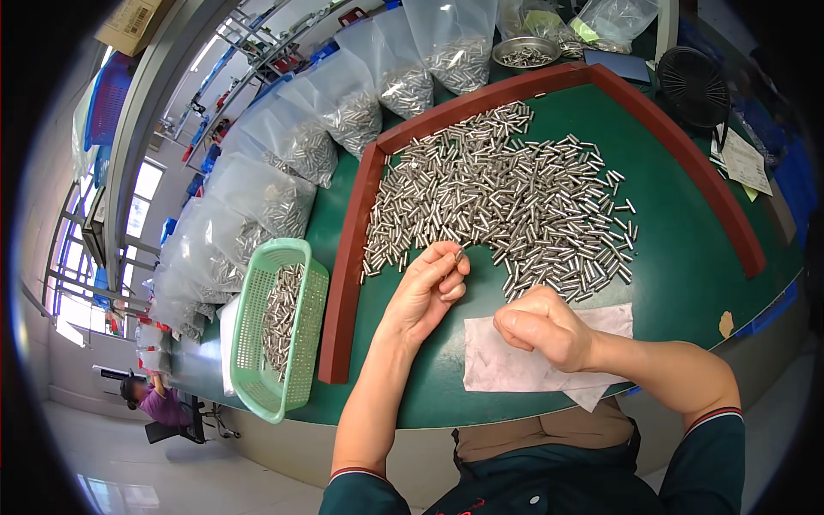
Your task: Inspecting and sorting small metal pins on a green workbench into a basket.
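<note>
A wide heap of small shiny metal pins [515, 189] lies spread over the green tabletop. At the heap's near edge, my left hand [432, 290] pinches a metal pin [459, 255] between thumb and fingertips. To its right, my right hand [545, 329] is curled into a fist above a pale, stained cloth [485, 365]. What the right fist holds, if anything, is hidden inside the fingers.
Dark red wooden rails [352, 283] border the heap on the left, back and right. Left of them stands a green plastic basket [273, 330] of pins. Clear bags of pins [292, 142] line the table's far left. A metal bowl [526, 53] and black fan [693, 86] stand behind.
</note>
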Tool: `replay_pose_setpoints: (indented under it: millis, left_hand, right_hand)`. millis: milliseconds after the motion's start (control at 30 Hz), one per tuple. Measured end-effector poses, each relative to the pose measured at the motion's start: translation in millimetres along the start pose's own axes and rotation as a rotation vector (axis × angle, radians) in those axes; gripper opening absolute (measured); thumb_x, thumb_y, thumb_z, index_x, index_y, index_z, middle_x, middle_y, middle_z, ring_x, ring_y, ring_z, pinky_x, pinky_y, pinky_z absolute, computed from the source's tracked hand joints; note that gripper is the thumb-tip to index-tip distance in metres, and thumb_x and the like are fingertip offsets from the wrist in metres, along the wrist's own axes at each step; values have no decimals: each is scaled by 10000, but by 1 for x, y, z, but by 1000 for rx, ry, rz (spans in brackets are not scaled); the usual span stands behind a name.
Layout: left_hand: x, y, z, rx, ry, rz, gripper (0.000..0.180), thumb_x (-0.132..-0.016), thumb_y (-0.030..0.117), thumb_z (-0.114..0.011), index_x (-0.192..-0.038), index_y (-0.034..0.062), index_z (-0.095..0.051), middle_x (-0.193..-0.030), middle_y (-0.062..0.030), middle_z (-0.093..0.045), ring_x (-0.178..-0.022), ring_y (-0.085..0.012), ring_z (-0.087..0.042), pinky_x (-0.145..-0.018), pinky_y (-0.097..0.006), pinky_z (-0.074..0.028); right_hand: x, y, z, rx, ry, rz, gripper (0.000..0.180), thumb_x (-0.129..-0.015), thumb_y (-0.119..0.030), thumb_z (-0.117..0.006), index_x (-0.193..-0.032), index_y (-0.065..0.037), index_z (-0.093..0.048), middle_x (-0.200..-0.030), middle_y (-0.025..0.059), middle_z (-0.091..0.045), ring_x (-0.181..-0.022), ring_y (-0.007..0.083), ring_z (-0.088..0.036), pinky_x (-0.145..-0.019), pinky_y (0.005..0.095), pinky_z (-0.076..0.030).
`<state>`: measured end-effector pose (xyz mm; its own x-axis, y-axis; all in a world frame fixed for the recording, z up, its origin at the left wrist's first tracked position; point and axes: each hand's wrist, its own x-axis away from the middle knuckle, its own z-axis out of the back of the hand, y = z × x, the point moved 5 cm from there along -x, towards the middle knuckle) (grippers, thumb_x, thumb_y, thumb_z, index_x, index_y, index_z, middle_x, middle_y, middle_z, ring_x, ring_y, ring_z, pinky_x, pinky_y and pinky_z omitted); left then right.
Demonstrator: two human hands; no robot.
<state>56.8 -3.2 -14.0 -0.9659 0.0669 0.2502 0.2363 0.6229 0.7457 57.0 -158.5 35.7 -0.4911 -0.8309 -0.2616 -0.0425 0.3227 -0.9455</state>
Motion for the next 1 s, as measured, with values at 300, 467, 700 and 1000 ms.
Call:
replay_pose_setpoints:
  millis: [300,467,700,1000]
  left_hand:
    - [1,-2,-2,11,-45,26,78,-834,94,-535,-901,55,-526,-756,-40,-489,-517,-52,-312,-471,-176,-279]
    - [1,-2,-2,-4,-47,32,102,-836,104,-532,-921,48,-520,-739,-35,-480,-517,-54,-318,-471,-179,-281]
    - [4,0,-8,-32,-46,27,160,-882,145,-450,-965,16,-496,-670,-32,-466,-493,-52,-303,-449,-185,-243]
    - [5,3,-11,-47,86,-8,174,-866,171,-450,-882,12,-518,-751,-66,-522,-580,-78,-380,-515,-210,-326]
  right_hand:
    - [0,0,0,-4,8,2,334,-823,-167,-381,-524,-36,-308,-474,-9,-302,-469,71,-255,-426,262,-237]
    - [0,1,0,-8,6,-2,339,-826,-170,-381,-523,-36,-308,-474,-13,-301,-469,69,-256,-426,259,-233]
    - [0,-1,0,1,11,1,337,-823,-164,-381,-521,-31,-313,-471,-8,-304,-463,74,-257,-426,262,-239]
    - [1,1,-4,49,-19,40,333,-813,-157,-390,-518,-26,-309,-460,13,-308,-443,87,-251,-412,276,-239]
